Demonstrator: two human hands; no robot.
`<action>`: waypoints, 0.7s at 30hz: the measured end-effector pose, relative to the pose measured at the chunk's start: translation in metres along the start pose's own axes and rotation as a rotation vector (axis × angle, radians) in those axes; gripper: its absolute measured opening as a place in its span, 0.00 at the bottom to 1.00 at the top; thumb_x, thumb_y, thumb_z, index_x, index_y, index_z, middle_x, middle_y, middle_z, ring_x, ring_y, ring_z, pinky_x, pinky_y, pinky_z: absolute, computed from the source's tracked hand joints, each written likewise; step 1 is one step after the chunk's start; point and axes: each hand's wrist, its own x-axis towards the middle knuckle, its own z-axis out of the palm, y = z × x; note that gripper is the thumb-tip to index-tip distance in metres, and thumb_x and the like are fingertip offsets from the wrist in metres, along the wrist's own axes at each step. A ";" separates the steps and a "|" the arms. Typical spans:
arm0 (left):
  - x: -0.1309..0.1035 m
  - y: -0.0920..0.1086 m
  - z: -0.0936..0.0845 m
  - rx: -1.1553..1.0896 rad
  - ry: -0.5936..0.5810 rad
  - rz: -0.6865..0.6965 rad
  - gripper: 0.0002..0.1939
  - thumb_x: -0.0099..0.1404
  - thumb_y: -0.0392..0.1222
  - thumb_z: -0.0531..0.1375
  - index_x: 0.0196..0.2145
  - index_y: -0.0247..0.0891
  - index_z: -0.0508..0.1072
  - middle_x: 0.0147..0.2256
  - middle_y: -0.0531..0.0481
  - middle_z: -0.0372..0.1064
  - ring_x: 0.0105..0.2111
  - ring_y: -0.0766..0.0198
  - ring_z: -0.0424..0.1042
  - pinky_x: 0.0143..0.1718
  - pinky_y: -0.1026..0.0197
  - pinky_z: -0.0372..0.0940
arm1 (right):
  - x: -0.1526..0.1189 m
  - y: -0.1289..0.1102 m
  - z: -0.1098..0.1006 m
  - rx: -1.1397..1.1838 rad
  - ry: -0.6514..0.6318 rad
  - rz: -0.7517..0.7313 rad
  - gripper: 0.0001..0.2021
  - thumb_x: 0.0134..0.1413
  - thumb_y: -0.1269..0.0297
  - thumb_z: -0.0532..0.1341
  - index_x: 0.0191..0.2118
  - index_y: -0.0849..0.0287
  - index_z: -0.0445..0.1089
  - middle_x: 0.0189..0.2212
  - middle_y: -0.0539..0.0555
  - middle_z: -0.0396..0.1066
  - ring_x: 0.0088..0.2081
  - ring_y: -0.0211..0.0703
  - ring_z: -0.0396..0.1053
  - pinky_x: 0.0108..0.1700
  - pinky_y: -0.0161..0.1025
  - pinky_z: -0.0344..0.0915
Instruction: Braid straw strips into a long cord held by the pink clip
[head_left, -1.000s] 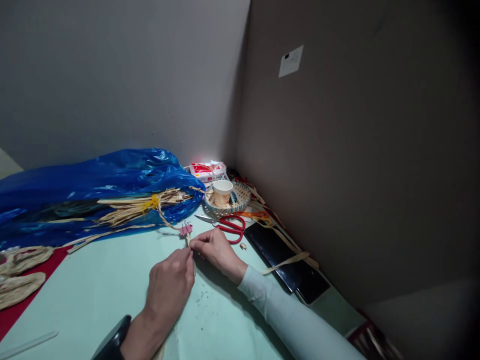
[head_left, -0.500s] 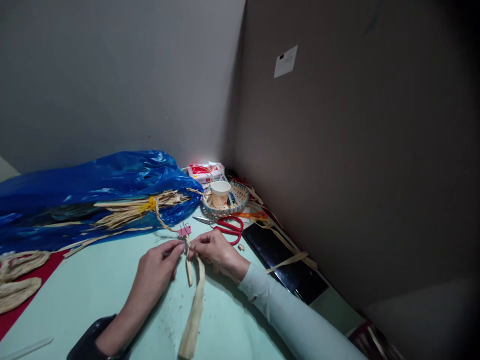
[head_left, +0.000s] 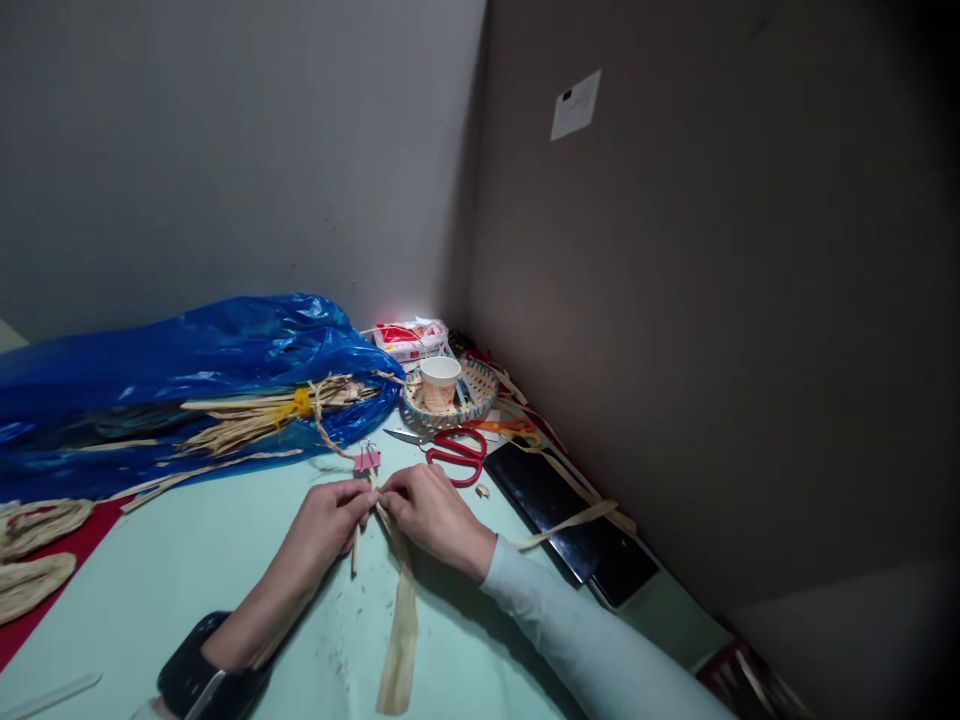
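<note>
My left hand (head_left: 327, 522) and my right hand (head_left: 436, 520) meet fingertip to fingertip, both closed in a pinch on strips of dried plant fibre. Just beyond the fingers, a pink binder clip (head_left: 367, 461) grips the strips at the far end, where a thin twisted cord (head_left: 327, 437) also reaches it. From beneath my fingers a wide flat strip (head_left: 400, 630) trails toward me over the pale green table. A short narrow strip (head_left: 355, 553) hangs below my left hand. The point where the strips cross is mostly covered by my fingertips.
Red-handled scissors (head_left: 459, 458) lie behind my right hand, near a woven basket (head_left: 486, 385) with a paper cup (head_left: 439, 385). At left, a blue plastic bag (head_left: 225, 340) holds a tied fibre bundle (head_left: 247, 415). A black flat device (head_left: 551, 505) lies to the right.
Both hands have drawn closer together at the strips. The short strip has shifted left, and the wide strip's near end has swung right. The view has moved slightly.
</note>
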 end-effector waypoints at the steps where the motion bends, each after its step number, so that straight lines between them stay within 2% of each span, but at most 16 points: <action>1: 0.000 -0.002 0.000 0.028 0.022 0.023 0.16 0.47 0.54 0.63 0.19 0.37 0.71 0.15 0.59 0.58 0.16 0.71 0.52 0.20 0.66 0.46 | -0.002 -0.002 -0.001 -0.058 0.015 0.004 0.11 0.57 0.73 0.58 0.35 0.66 0.80 0.31 0.62 0.78 0.32 0.43 0.66 0.34 0.38 0.50; 4: 0.001 -0.008 0.000 0.102 0.079 0.080 0.14 0.49 0.51 0.63 0.16 0.37 0.72 0.15 0.57 0.61 0.20 0.66 0.58 0.24 0.64 0.50 | -0.006 -0.008 -0.001 -0.184 0.044 0.017 0.11 0.56 0.73 0.58 0.34 0.67 0.79 0.29 0.64 0.77 0.29 0.44 0.66 0.31 0.40 0.47; 7: 0.000 -0.009 0.001 0.128 0.101 0.096 0.15 0.50 0.51 0.63 0.15 0.39 0.71 0.14 0.56 0.62 0.20 0.64 0.59 0.25 0.63 0.50 | -0.009 -0.010 0.001 -0.236 0.059 0.018 0.11 0.56 0.71 0.57 0.32 0.66 0.78 0.28 0.63 0.77 0.27 0.42 0.65 0.30 0.40 0.46; 13: -0.006 -0.002 -0.002 0.014 0.027 0.046 0.15 0.47 0.51 0.63 0.15 0.38 0.68 0.17 0.55 0.64 0.22 0.65 0.61 0.26 0.64 0.55 | -0.015 -0.012 0.012 -0.244 0.054 -0.013 0.13 0.59 0.70 0.54 0.33 0.62 0.76 0.28 0.59 0.77 0.27 0.42 0.67 0.29 0.39 0.48; 18: -0.013 -0.001 -0.003 -0.085 -0.051 -0.062 0.18 0.48 0.57 0.64 0.20 0.39 0.68 0.14 0.63 0.49 0.16 0.73 0.44 0.19 0.67 0.40 | -0.025 -0.016 0.024 -0.450 0.022 -0.067 0.12 0.62 0.69 0.52 0.41 0.63 0.73 0.32 0.62 0.77 0.29 0.48 0.71 0.28 0.41 0.46; 21: -0.013 -0.002 -0.005 -0.121 -0.076 -0.090 0.20 0.48 0.58 0.65 0.22 0.37 0.70 0.15 0.65 0.48 0.16 0.74 0.41 0.19 0.67 0.38 | -0.029 -0.018 0.027 -0.569 -0.052 -0.139 0.13 0.59 0.73 0.53 0.45 0.64 0.71 0.34 0.61 0.77 0.30 0.50 0.72 0.29 0.42 0.47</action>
